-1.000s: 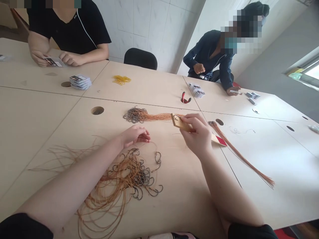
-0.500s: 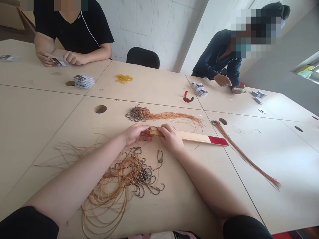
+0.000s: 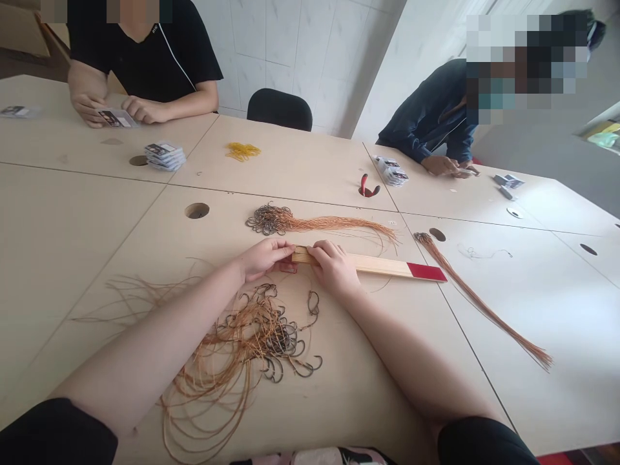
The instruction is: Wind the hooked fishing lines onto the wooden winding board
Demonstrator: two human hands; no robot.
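**Wooden slat (image 3: pixel 372 266) lies crosswise under my grip**

Left of the slat on the counter (image 3: pixel 87 213), a loose tangle of fish hooks (image 3: pixel 281 339) tied to orange-brown lines sits on my side of it, the lines trailing off leftward. My left forearm (image 3: pixel 145 345) reaches across above that tangle, and my left hand (image 3: pixel 264 259) comes in palm down with its fingers (image 3: pixel 285 248) curled at the slat's left end. I cannot tell from this view whether they pinch something there or only touch it.

My right hand (image 3: pixel 334 268) is the one nearer the slat's length. It sits over the left part with its fingers clenched across the wood, so I read it as grasping the slat.

The slat's long axis runs almost straight left to right, dropping slightly toward its red-painted tip (image 3: pixel 426 272), well beyond both hands. Past the slat's far edge lies a second bundle of hooks (image 3: pixel 266 221) with its lines combed out rightward. Right of the red tip, a straight hank of orange-brown lines (image 3: pixel 484 303) runs diagonally toward me.
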